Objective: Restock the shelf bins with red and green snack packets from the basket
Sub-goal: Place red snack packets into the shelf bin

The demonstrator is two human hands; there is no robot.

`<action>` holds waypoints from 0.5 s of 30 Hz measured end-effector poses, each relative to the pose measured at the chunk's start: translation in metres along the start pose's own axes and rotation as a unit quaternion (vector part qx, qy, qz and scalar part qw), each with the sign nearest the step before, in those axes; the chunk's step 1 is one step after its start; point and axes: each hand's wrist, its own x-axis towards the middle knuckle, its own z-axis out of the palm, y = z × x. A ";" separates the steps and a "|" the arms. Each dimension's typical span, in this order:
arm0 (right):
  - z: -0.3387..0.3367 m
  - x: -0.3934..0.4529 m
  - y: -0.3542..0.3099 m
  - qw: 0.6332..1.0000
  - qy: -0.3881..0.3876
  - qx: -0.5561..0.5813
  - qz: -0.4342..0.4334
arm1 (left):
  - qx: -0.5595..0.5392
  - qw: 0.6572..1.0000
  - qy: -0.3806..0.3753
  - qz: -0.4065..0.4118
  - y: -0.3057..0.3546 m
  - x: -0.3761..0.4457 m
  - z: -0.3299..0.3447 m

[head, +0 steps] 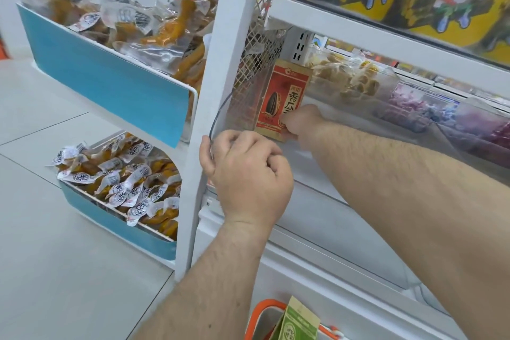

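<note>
Pale grey floor tiles [55, 124] spread to the left of a white shelf upright [218, 96]. The right hand [299, 121] pinches the lower edge of a red snack packet [283, 99], standing upright inside the clear shelf bin [358, 107]. The left hand [245, 171], fingers curled, grips the bin's front edge at the upright. A green snack packet [298, 323] pokes from the orange-rimmed basket [262, 309] below. Blue-fronted bins [110, 77] hold clear packs.

Bright, even light with faint shadows; wide-angle bending at the edges, upper right corner blurred.
</note>
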 end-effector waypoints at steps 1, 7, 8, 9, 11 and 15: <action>0.000 -0.001 -0.001 1.000 -0.011 0.014 0.004 | 0.001 1.000 -0.004 -0.001 0.000 0.000 -0.001; -0.012 -0.022 -0.007 0.994 -0.028 0.085 0.061 | 0.025 0.998 -0.047 -0.021 0.003 0.002 -0.008; -0.017 -0.027 -0.006 0.993 -0.029 0.093 0.060 | 0.034 0.997 -0.065 -0.027 0.005 0.002 -0.011; -0.020 -0.031 -0.005 0.993 -0.033 0.099 0.055 | 0.042 0.995 -0.084 -0.036 0.005 0.003 -0.013; -0.029 -0.041 -0.003 0.994 -0.034 0.092 0.047 | 0.054 0.992 -0.109 -0.046 0.007 0.004 -0.018; -0.051 -0.068 0.005 0.994 -0.028 0.100 0.034 | 0.071 0.987 -0.141 -0.040 0.012 0.001 -0.030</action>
